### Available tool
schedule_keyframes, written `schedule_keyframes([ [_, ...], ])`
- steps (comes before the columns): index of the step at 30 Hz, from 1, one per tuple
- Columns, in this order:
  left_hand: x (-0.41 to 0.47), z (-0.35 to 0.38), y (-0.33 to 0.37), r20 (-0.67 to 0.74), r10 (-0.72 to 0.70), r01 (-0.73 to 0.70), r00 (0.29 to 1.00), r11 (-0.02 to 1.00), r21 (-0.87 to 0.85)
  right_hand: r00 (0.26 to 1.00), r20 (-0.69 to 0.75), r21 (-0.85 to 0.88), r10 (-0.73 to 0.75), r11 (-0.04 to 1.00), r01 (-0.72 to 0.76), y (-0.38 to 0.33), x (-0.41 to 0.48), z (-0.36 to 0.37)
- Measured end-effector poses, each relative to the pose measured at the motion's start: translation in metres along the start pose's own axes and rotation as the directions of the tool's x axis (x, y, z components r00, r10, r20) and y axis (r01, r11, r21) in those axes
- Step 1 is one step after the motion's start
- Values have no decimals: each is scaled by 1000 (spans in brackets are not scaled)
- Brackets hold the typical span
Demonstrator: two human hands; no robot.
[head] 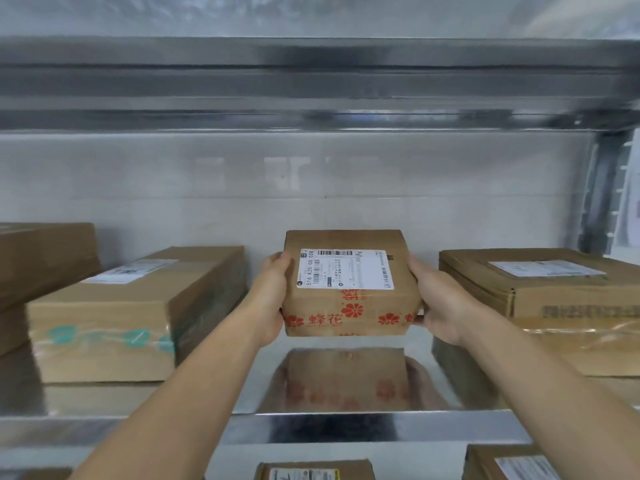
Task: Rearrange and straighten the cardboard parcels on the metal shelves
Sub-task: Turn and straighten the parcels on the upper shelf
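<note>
Bare forearms reach up from the bottom edge to the red-printed parcel, which both hands hold.

Item under task: the red-printed parcel sits mid-bay over the metal shelf. It appears raised just clear of the shelf, as a bare strip shows between its base and its reflection. Its white label faces up. Its broad side runs left to right, square to the shelf front.

Grip: the left grip clasps the parcel's left end and the right grip clasps its right end, fingers curled round the sides. Neither hand is nearer than the other; the parcel lies directly between them.

Surroundings, relative to that parcel: a long parcel lies to its left, angled slightly off square, with a taller parcel further left. A flat parcel is stacked on another to its right. The tiled wall stands behind. Two more parcels show on the level below.

Assessment: bare shelf lies under and behind the parcel, so setting it down square looks unobstructed. The gaps on either side are narrow enough that knuckles could brush the neighbours.
</note>
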State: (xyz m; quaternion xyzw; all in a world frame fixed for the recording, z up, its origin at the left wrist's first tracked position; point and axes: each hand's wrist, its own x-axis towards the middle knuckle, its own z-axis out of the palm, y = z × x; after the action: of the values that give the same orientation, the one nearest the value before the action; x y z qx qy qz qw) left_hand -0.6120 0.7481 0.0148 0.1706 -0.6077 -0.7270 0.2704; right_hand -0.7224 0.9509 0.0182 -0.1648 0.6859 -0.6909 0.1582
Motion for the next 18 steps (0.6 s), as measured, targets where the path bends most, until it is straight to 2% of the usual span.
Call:
schedule_keyframes([
  [11,-3,-1,4,-44,-62,64,997,996,61,998,-17,-47,66,997,-66,-7,-11,1],
  [18,-2,-6,9,-31,-17,20,999,992,121,1000,-2,-21,22,1000,-22,-12,-9,-5],
])
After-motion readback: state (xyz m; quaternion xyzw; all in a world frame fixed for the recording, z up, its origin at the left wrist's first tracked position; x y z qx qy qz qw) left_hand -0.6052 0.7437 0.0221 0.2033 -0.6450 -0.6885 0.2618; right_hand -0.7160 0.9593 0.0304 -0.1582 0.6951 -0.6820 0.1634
